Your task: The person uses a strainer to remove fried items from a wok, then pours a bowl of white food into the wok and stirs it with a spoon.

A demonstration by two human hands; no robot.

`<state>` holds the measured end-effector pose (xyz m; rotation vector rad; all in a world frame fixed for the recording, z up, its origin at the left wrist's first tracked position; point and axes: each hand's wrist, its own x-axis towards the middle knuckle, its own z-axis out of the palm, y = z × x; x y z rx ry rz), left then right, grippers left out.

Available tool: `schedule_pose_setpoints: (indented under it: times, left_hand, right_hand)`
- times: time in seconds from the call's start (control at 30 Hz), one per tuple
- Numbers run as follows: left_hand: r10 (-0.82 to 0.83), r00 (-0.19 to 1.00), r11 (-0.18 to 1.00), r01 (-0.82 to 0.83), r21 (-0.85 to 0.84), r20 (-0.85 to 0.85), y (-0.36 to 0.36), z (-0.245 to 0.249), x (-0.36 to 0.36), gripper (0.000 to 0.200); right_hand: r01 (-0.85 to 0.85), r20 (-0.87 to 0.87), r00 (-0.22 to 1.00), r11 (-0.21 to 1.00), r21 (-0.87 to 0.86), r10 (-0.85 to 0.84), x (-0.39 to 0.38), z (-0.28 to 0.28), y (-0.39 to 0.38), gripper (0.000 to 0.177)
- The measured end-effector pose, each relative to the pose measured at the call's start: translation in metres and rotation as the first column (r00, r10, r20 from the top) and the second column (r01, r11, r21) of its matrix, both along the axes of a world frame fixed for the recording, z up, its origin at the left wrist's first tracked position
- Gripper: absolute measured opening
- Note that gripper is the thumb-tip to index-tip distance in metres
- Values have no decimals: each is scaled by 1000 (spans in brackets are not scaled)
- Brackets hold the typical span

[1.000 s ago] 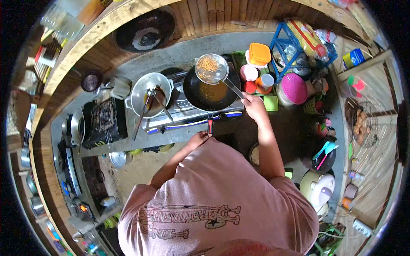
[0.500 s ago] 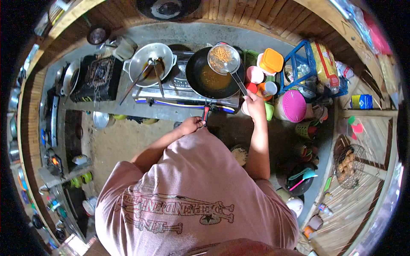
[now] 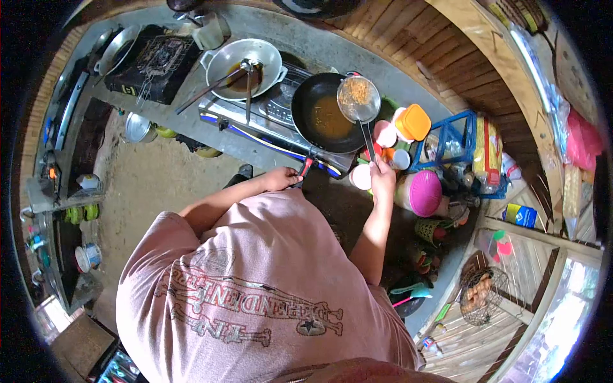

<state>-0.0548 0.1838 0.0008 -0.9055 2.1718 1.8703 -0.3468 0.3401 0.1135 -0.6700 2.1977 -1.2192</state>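
My right hand (image 3: 383, 177) is closed round the long handle of a mesh strainer (image 3: 358, 99). Small orange-brown fried bits (image 3: 359, 91) lie in the strainer, which is held over the right rim of a black frying pan (image 3: 306, 108). Brown oil (image 3: 333, 118) with a few bits covers the pan's bottom. My left hand (image 3: 282, 179) grips the pan's red and black handle (image 3: 307, 165). Left of the pan, a grey metal wok (image 3: 214, 64) with dark liquid and two long-handled utensils (image 3: 249, 96) stands on the silver gas stove (image 3: 274, 127).
To the right stand an orange-lidded tub (image 3: 413, 122), a pink-lidded container (image 3: 426, 193) and a blue plastic basket (image 3: 471, 137). A black grill stove (image 3: 153, 64) sits on the counter's left. An egg basket (image 3: 480, 295) hangs on the right.
The view has turned, so the counter appears tilted. The strainer with its fried bits has shifted right, from over the pan's upper part to its right rim. Both hands keep their holds.
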Motion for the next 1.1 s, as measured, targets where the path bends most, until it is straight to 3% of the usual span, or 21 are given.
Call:
schedule_pose_setpoints:
  times: [0.07,0.13,0.17,0.23,0.27,0.33,0.4,0.43,0.53,0.67,0.8,0.83,0.87,0.93,0.97,1.0,1.07,1.1]
  left_hand:
    - [-3,1000,1000,4,22,-26,-4,-10,4,45]
    - [107,993,959,-89,269,-51,-11,-4,7,39]
    - [177,981,885,-125,448,-76,-17,0,11,32]
    - [214,967,893,-136,428,-139,-33,-19,23,32]
    - [248,947,900,-147,410,-205,-43,-31,30,33]
    - [324,935,864,-231,447,-143,-61,-21,45,42]
    - [361,932,908,-352,226,-1,-83,9,61,58]
    - [419,907,867,-388,313,-34,-94,1,70,77]
    - [541,827,824,-483,295,-154,-117,6,87,84]
    - [612,789,781,-592,197,-57,-150,-2,87,92]
    - [578,815,775,-534,338,-39,-178,23,71,91]
    - [607,793,756,-556,346,-53,-179,31,65,69]
    - [606,793,757,-552,350,-59,-186,20,62,69]
    - [506,848,799,-391,457,-159,-199,16,55,42]
    - [569,800,797,-480,365,-189,-195,14,53,29]
    - [543,819,816,-462,347,-186,-198,15,54,28]
    - [475,861,841,-382,384,-182,-207,11,60,28]
    - [470,863,843,-376,385,-185,-211,10,64,28]
  right_hand:
    - [-1,2,1000,999,48,1,5,-1,1,41]
    - [9,13,1000,1000,13,-9,15,3,-2,42]
    - [-10,-28,1000,998,55,11,14,-4,-1,42]
    - [-25,-66,997,995,97,32,18,-11,0,42]
    - [19,22,1000,997,69,-20,24,-11,-1,41]
    - [63,112,991,997,43,-67,28,-19,0,40]
    - [69,36,997,996,55,-71,31,-30,0,41]
    - [76,78,994,995,67,-81,34,-27,1,41]
    - [111,62,991,988,105,-118,45,-23,-3,41]
    - [188,98,976,980,63,-194,55,-42,-6,40]
    - [150,66,987,988,-31,-148,68,-43,-14,37]
    - [101,-115,987,993,-68,-108,71,-46,-17,32]
    - [102,-122,986,992,-70,-110,73,-47,-16,32]
    - [-30,-378,925,999,14,33,88,-20,-25,30]
    - [-12,-291,957,997,-79,-11,87,-33,-26,30]
    - [-8,-297,955,997,-80,-16,91,-37,-29,30]
    - [178,-191,967,983,50,-165,95,-43,-32,32]
    - [184,-195,966,982,49,-171,100,-41,-38,32]
